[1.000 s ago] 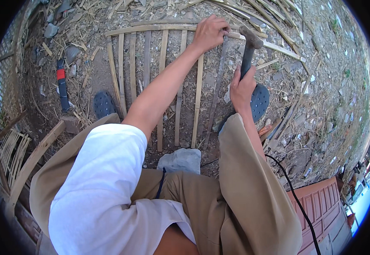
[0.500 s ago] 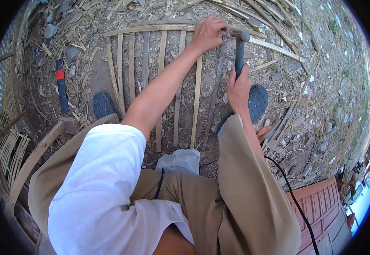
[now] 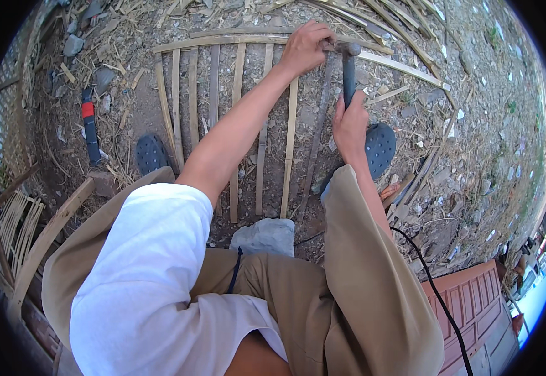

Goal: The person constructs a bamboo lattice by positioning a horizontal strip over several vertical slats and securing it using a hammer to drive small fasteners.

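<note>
A frame of bamboo slats point(image 3: 235, 81) lies on the dirt in front of me, several upright strips under a curved top rail. My left hand point(image 3: 304, 47) presses on the top rail near its right end, fingers pinched at a spot beside the hammer head; what they pinch is too small to tell. My right hand point(image 3: 350, 122) grips the dark handle of a hammer point(image 3: 348, 69). The hammer head rests on the rail right next to my left fingers.
A grey stone point(image 3: 264, 237) sits between my knees. Dark sandals point(image 3: 152, 153) show on both feet. A red-and-black tool point(image 3: 89, 125) lies at the left. Loose bamboo strips point(image 3: 404, 66) lie at the far right, a black cable point(image 3: 436, 288) runs past a red crate point(image 3: 467, 307).
The hammer has come down from a raised, tilted position onto the top rail beside my left fingers. My left hand has stayed in place on the rail.
</note>
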{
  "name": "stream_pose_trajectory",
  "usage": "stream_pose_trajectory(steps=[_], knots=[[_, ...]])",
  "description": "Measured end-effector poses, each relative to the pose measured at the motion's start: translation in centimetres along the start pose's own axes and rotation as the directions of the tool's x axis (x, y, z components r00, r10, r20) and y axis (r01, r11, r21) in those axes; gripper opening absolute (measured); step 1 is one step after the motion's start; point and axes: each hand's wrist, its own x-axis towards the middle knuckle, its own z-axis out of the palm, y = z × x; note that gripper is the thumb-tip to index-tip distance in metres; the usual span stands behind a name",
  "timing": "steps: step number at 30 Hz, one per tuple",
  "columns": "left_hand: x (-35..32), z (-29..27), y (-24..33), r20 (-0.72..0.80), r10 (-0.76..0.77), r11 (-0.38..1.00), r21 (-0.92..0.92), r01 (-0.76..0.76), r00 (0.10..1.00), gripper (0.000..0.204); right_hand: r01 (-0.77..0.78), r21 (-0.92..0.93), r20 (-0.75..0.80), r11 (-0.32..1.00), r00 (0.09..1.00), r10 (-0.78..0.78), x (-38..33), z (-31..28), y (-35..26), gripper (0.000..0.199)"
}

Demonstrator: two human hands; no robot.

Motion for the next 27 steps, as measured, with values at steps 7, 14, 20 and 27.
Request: stream_pose_trajectory(steps=[7, 14, 20, 27], knots=[[0.0, -0.6, -0.5, 0.002, -0.066, 0.986, -0.150, 0.066, 0.998, 0.037, -0.013, 0.032, -0.047, 0.999, 0.999, 0.015, -0.7, 0.1, -0.1, 0.024], [0.2, -0.8, -0.6, -0.008, -0.079, 0.983, -0.168, 0.076, 0.997, 0.033, 0.042, -0.016, -0.088, 0.999, 0.995, -0.044, -0.5, -0.4, -0.6, 0.024], [0.1, -1.0, -0.1, 0.002, -0.005, 0.994, -0.105, 0.006, 1.000, 0.031, 0.013, -0.003, -0.009, 1.000, 1.000, -0.013, -0.4, -0.4, -0.5, 0.026], [0.2, -1.4, 0.4, -0.005, -0.009, 0.999, -0.044, 0.009, 1.000, 0.025, -0.070, 0.088, 0.020, 0.994, 0.997, 0.069, -0.1, 0.0, -0.5, 0.024]])
